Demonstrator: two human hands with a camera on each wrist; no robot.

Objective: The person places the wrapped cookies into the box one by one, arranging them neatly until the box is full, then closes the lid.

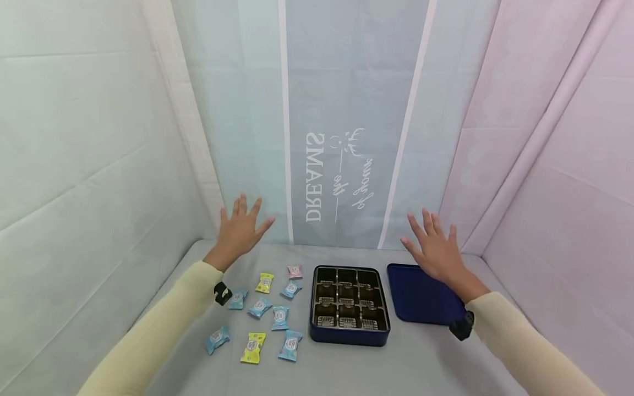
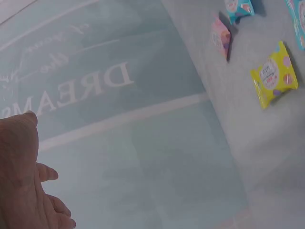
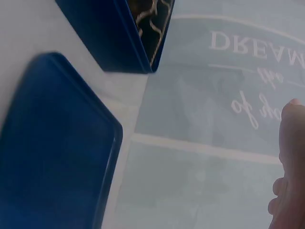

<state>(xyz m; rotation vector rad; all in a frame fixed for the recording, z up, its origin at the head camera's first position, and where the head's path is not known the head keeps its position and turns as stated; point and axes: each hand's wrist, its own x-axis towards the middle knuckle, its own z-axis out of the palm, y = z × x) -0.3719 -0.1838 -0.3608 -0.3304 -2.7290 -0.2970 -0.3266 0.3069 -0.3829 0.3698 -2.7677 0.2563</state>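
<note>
My left hand (image 1: 239, 232) is raised above the back left of the table, fingers spread and holding nothing. Below and beside it lie small wrapped candies: a yellow candy (image 1: 264, 282), a pink candy (image 1: 294, 271) and several blue ones, such as the blue candy (image 1: 280, 318). With its fingers spread too, my right hand (image 1: 436, 250) hovers over the dark blue lid (image 1: 421, 297) and grips nothing. Between the hands stands a dark blue tin (image 1: 349, 336) with a divided brown insert (image 1: 346, 294); no candy shows in its compartments.
A grey cloth covers the table (image 1: 346, 374). Fabric walls enclose it, the back one (image 1: 346, 82) printed with mirrored lettering. Another yellow candy (image 1: 253, 348) lies near the front, with a blue candy (image 1: 216, 340) at the far left. Each wrist wears a black strap.
</note>
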